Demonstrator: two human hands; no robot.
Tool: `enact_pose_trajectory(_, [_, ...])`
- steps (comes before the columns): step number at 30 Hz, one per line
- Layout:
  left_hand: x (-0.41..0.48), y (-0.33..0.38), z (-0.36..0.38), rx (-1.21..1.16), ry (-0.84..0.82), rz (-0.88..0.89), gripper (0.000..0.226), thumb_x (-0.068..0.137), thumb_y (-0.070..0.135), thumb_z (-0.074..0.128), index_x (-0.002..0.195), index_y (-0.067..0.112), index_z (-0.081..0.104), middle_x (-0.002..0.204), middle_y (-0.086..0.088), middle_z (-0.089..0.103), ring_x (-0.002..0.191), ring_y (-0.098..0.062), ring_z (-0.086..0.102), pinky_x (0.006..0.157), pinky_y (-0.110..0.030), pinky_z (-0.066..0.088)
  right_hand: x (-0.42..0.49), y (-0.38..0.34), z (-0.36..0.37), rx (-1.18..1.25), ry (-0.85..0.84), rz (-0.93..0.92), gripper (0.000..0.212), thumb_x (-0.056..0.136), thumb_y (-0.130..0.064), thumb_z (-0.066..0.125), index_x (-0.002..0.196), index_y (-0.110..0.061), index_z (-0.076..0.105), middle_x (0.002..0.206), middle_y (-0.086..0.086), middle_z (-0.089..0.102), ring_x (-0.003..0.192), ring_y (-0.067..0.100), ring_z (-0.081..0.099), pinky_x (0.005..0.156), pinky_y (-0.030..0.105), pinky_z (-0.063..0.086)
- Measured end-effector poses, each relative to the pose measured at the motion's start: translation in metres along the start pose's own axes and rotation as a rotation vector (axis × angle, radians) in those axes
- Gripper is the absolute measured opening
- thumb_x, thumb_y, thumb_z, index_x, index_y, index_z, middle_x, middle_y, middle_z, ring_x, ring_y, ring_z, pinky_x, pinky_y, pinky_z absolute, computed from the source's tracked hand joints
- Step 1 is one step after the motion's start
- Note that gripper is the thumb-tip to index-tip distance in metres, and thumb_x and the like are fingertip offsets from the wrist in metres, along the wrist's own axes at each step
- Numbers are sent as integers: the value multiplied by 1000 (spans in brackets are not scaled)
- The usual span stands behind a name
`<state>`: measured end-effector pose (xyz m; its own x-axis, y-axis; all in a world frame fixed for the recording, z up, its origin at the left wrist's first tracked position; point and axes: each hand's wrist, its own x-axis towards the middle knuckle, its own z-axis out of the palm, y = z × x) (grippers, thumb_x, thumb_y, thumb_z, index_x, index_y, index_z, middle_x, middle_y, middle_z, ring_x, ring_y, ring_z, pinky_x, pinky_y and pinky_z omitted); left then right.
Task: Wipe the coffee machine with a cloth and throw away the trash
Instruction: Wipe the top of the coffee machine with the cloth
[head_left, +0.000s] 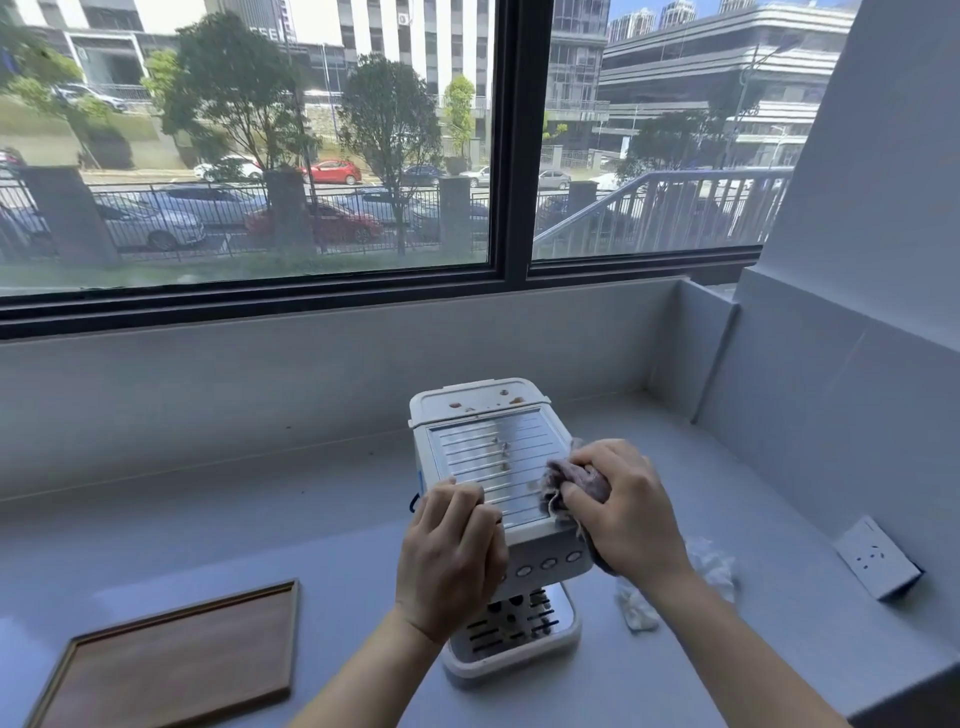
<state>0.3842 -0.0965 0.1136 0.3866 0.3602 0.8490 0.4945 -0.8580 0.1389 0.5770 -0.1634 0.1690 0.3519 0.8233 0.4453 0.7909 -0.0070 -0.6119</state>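
A white coffee machine stands on the grey counter, its ribbed metal top plate facing me with small brown crumbs on it and on the lid behind. My left hand grips the machine's front left corner. My right hand is closed on a crumpled purplish cloth, pressed against the right edge of the top plate. Crumpled white paper trash lies on the counter to the right of the machine, partly hidden behind my right forearm.
A wooden tray lies on the counter at the lower left. A white wall socket sits on the right side wall. A raised grey ledge and a large window run behind the counter.
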Motion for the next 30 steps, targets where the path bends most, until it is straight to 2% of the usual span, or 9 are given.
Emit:
enact_pose_trajectory(2, [0,0,0,-1,0,-9,17,93,12,48,79,7,57,89,-12,59,81,-34,54,89,-42,49,-10,0,0,0,-2,-77,18,78,-33,63,93,-26,70,104,-14,61,98,17,51,86,13,35])
enact_pose_trajectory(5, [3,0,0,11,10,-17,18,93,12,49,79,7,58,88,-13,60,81,-33,54,90,-44,49,18,3,1,-33,15,36,14,83,-22,64,95,-20,72,106,-5,64,102,26,52,84,28,38])
enact_pose_trajectory(7, [2,2,-3,-2,6,-13,18,94,12,48,79,7,58,89,-13,60,81,-33,54,91,-44,49,29,-5,4,-71,-16,73,17,85,-18,64,100,-18,72,113,-3,64,109,27,49,87,28,36])
enact_pose_trajectory(11, [2,4,-2,20,0,-8,19,94,13,48,79,6,58,90,-14,60,82,-35,55,88,-44,49,6,-12,10,-126,-156,-257,21,84,-28,61,104,-26,69,114,-10,63,111,15,48,92,28,39])
enact_pose_trajectory(16, [4,3,-3,49,12,1,18,92,11,51,77,5,59,89,-15,61,82,-34,56,84,-43,50,29,-11,8,-129,-97,-65,26,87,-20,65,112,-18,72,124,-4,63,120,20,49,94,25,37])
enact_pose_trajectory(21, [2,2,-1,26,21,8,14,92,12,51,81,7,57,90,-14,61,81,-34,55,90,-44,49,-5,-18,12,-125,-166,-322,26,81,-33,62,106,-29,69,116,-11,63,110,12,52,88,22,41])
enact_pose_trajectory(25, [2,2,0,31,15,-19,19,92,12,51,76,6,60,88,-13,60,81,-34,55,90,-45,49,23,-8,7,-96,-30,-22,26,79,-17,69,105,-20,75,118,-5,66,115,21,53,87,25,40])
enact_pose_trajectory(26, [1,2,0,30,15,-22,20,92,12,51,76,6,60,88,-14,60,81,-34,55,90,-45,49,22,-11,10,-130,-27,-23,25,79,-18,68,103,-20,75,118,-5,65,116,20,52,85,25,41])
enact_pose_trajectory(30, [2,3,-3,-8,11,-30,20,94,14,49,79,6,59,87,-14,59,82,-34,54,89,-43,49,3,-18,18,-124,-195,-250,30,79,-29,61,107,-26,71,119,-11,63,114,12,52,89,25,43])
